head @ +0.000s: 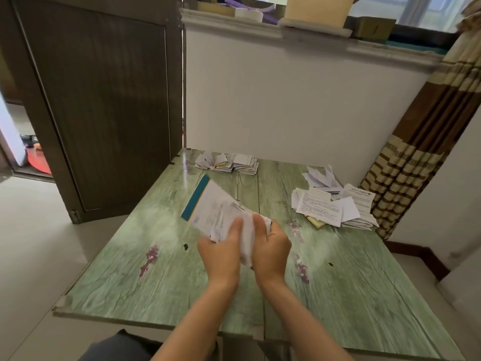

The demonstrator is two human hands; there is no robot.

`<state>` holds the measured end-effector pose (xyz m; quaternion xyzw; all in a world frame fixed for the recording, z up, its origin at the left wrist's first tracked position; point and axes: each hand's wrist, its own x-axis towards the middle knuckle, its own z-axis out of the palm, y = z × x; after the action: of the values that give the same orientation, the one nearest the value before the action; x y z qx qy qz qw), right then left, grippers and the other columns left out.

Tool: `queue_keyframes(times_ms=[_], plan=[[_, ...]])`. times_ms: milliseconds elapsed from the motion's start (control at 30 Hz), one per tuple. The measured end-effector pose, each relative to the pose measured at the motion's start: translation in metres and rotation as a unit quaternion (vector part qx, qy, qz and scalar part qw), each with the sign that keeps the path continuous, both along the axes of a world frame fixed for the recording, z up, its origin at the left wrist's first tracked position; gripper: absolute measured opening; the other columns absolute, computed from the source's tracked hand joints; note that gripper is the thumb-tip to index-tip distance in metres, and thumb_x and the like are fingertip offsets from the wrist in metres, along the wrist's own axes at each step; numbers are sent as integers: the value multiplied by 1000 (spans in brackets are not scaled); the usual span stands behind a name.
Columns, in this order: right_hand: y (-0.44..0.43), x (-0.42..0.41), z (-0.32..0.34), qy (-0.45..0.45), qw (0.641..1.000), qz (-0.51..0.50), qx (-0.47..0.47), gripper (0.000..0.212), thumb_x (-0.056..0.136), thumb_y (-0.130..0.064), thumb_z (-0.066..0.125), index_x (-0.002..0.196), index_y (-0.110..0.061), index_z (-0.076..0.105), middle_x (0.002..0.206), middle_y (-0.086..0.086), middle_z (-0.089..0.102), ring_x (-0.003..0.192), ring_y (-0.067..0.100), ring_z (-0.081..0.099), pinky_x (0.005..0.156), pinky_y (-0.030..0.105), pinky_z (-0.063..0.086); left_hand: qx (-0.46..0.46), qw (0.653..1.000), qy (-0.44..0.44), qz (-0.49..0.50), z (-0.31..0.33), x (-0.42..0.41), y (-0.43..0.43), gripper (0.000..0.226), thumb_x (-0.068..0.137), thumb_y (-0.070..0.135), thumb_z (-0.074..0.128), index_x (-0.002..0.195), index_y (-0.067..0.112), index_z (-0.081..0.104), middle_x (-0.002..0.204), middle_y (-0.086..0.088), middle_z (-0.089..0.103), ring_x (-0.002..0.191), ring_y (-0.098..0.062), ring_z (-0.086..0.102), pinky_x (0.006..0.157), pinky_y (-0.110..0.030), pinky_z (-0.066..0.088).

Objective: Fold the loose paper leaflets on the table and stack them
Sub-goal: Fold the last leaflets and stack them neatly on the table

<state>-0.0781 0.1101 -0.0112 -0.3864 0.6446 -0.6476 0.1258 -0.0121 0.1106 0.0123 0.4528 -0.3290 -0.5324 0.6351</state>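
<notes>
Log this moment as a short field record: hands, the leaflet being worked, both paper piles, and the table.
left hand: grips the near end of the teal-edged leaflet
right hand: grips the same end, beside the left
teal-edged leaflet: held above the table, teal strip at its far end, print blurred
folded stack: at the far edge of the table by the wall
loose pile: unfolded sheets, far right of the table
table: green wood-grain top

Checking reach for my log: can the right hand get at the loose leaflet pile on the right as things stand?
Likely yes: only bare table lies between the right hand and the loose pile. But it grips a leaflet with the left hand, so must release first.
</notes>
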Motion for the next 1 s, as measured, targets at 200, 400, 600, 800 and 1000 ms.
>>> queue_keyframes(times_ms=[200,400,600,800,1000], plan=[[-9,-38,3,58,995,35,70,44,92,-25,60,54,-15,39,52,-3,38,47,6,32,41,15,25,35,982,-182,25,13,58,-47,45,88,3,59,132,8,49,127,-12,56,110,-26,56,94,-38,47],[-14,-27,-12,189,956,139,178,41,92,-25,59,54,-16,45,53,-3,43,49,6,37,45,18,29,-178,813,-541,-120,-14,32,-37,33,100,15,36,128,11,52,133,-8,50,136,-28,33,114,-41,23],[-13,-10,-19,346,890,66,289,38,101,-37,37,96,-7,60,88,9,65,83,26,61,63,30,40,-112,653,-720,-206,-65,19,-49,52,101,26,33,148,13,17,159,-6,8,147,-22,-4,116,-44,-6],[-6,-11,-34,306,945,84,86,41,95,-38,46,87,-4,67,71,7,67,61,20,62,55,29,47,-161,656,-696,-246,-58,33,-49,51,102,39,9,149,21,18,159,-2,9,147,-17,-5,115,-39,-14],[0,-15,-29,302,944,130,-35,58,96,-52,37,96,-5,70,74,1,70,60,7,60,51,16,45,-151,650,-635,-388,2,70,-67,3,94,24,54,96,26,53,97,5,59,92,-14,55,85,-27,44]])
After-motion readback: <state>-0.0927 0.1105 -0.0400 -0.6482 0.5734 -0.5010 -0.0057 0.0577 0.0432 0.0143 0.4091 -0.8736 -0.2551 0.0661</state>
